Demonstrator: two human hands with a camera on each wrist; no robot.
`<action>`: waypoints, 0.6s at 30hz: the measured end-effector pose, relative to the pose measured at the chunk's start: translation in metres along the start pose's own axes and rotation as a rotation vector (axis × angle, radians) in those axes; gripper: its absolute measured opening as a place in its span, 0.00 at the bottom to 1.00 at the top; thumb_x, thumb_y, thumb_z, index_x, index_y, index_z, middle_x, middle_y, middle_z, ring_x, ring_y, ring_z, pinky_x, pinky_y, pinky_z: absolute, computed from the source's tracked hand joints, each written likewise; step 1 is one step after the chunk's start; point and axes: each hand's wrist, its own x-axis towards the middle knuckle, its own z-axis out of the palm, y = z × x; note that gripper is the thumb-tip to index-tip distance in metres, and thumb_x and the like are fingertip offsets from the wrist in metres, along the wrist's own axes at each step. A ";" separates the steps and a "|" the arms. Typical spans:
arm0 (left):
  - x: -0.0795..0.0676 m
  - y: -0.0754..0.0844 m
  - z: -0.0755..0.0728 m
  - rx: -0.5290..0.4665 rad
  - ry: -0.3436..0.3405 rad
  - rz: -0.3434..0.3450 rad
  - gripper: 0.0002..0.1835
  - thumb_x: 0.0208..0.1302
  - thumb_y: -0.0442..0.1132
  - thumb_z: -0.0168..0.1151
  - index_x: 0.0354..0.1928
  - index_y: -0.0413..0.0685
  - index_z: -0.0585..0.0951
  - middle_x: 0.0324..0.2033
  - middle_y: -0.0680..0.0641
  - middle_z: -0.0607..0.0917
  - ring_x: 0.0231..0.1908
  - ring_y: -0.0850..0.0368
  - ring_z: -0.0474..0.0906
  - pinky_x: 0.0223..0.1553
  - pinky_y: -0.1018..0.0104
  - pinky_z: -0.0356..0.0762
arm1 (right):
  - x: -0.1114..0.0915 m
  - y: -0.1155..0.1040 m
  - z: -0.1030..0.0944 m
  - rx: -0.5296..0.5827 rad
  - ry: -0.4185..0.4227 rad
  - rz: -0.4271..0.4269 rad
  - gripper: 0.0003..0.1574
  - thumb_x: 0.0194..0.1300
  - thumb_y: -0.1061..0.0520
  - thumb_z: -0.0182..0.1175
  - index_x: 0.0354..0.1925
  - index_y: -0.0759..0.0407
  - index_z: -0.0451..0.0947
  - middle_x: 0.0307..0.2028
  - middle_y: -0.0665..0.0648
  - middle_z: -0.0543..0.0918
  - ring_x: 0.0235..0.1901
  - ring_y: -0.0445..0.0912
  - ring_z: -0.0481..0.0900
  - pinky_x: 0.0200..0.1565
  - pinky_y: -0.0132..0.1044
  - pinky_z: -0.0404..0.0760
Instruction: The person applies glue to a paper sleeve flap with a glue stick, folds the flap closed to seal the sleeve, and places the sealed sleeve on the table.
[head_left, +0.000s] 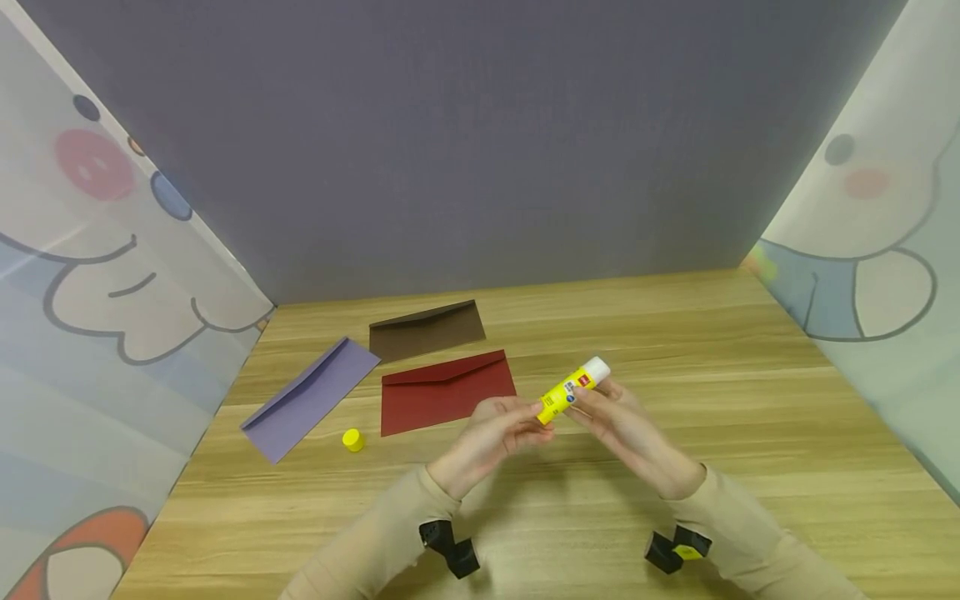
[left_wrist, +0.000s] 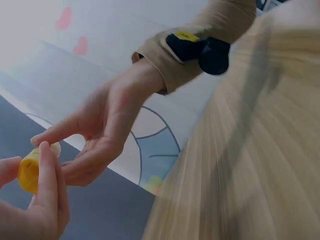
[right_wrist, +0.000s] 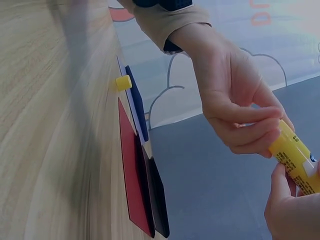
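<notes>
A yellow glue stick [head_left: 566, 393] slants toward the far right corner of the tabletop [head_left: 750, 392], held above its middle: the left hand [head_left: 497, 437] pinches the base, the right hand [head_left: 633, 429] grips nearer the white end, a yellow cap [head_left: 353, 440] lying toward the left edge.

Red logo [head_left: 584, 380], blue mark [head_left: 571, 398] and black print [right_wrist: 291, 162] dot a yellow glue stick [head_left: 558, 400], their wording too small to read; pink lettering [right_wrist: 260, 18] on the wall [right_wrist: 292, 47] runs out of frame, unreadable.
</notes>
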 end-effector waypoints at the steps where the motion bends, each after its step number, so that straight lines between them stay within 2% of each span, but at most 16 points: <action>1: 0.000 0.000 0.001 0.030 0.011 0.027 0.04 0.59 0.32 0.55 0.32 0.36 0.74 0.27 0.46 0.81 0.29 0.57 0.79 0.44 0.59 0.76 | 0.000 0.000 0.000 0.000 0.000 -0.001 0.31 0.64 0.61 0.50 0.59 0.68 0.48 0.51 0.58 0.61 0.50 0.41 0.69 0.57 0.35 0.65; 6: -0.003 0.000 0.005 0.208 0.084 0.162 0.09 0.55 0.32 0.60 0.34 0.33 0.74 0.26 0.43 0.82 0.26 0.56 0.80 0.40 0.55 0.77 | 0.000 -0.001 0.002 0.003 0.015 0.006 0.33 0.64 0.61 0.49 0.60 0.68 0.45 0.51 0.58 0.61 0.49 0.41 0.70 0.57 0.35 0.65; 10: -0.007 -0.001 0.008 0.393 0.122 0.285 0.11 0.54 0.32 0.60 0.37 0.30 0.74 0.29 0.37 0.81 0.26 0.50 0.81 0.36 0.60 0.79 | -0.001 -0.001 0.003 0.015 0.021 0.018 0.35 0.64 0.61 0.49 0.62 0.69 0.43 0.52 0.58 0.61 0.50 0.41 0.70 0.57 0.35 0.65; 12: -0.008 -0.002 0.009 0.517 0.144 0.361 0.11 0.54 0.32 0.61 0.38 0.32 0.75 0.30 0.36 0.81 0.26 0.48 0.81 0.33 0.65 0.79 | -0.001 -0.002 0.003 0.019 0.025 0.023 0.36 0.64 0.60 0.50 0.62 0.68 0.43 0.52 0.59 0.61 0.50 0.41 0.70 0.57 0.35 0.64; 15: -0.010 -0.005 0.010 0.741 0.171 0.523 0.10 0.51 0.32 0.63 0.35 0.35 0.76 0.30 0.40 0.81 0.27 0.50 0.80 0.31 0.71 0.79 | -0.001 -0.002 0.004 0.024 0.035 0.030 0.36 0.64 0.61 0.50 0.62 0.68 0.43 0.53 0.59 0.60 0.49 0.41 0.70 0.57 0.35 0.65; 18: -0.011 -0.006 0.011 0.953 0.181 0.744 0.10 0.49 0.30 0.65 0.33 0.36 0.74 0.29 0.44 0.81 0.27 0.55 0.78 0.32 0.75 0.77 | -0.002 -0.003 0.005 0.025 0.044 0.038 0.37 0.64 0.60 0.50 0.63 0.68 0.42 0.53 0.60 0.60 0.49 0.42 0.71 0.57 0.35 0.65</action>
